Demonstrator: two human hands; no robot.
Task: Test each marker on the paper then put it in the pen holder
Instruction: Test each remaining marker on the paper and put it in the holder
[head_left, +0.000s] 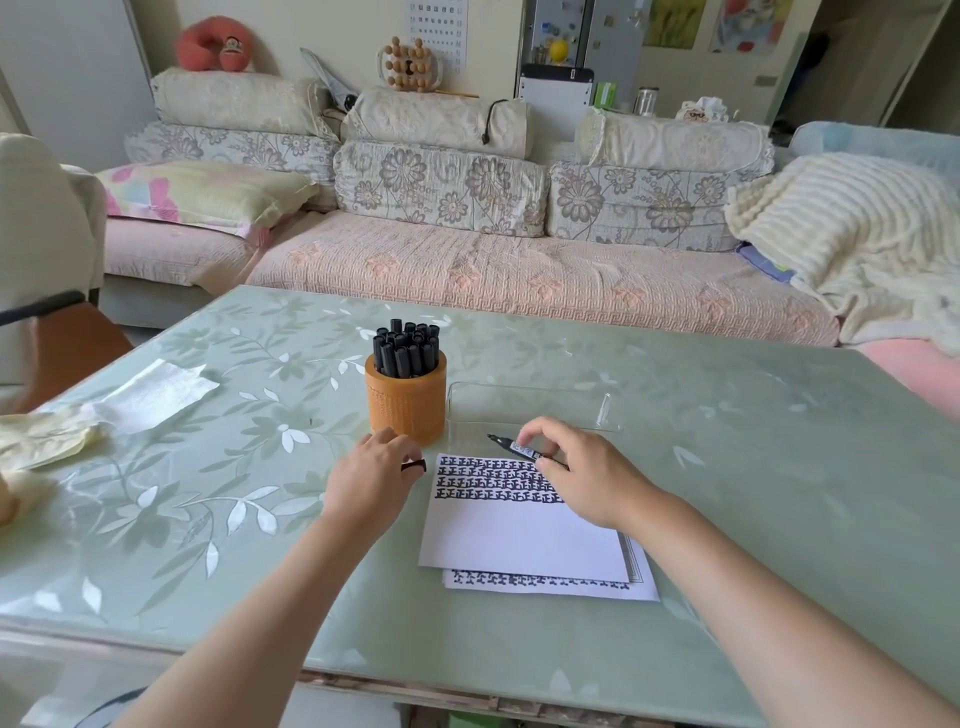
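Glass-topped table (727, 467): right hand (576, 467) grips uncapped marker (524, 451) above paper (519, 535), poised for testing. Left hand (371, 475) pinches cap (414, 466), ready for recapping. Pen holder (407, 400) stands just beyond.

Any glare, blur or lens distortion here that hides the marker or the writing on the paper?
Head view: soft daylight, faint sheen on the glass table; wide-angle bending at the edges; the marker in the right hand and the rows on the paper read clearly; the small black piece at the left hand is slightly soft.
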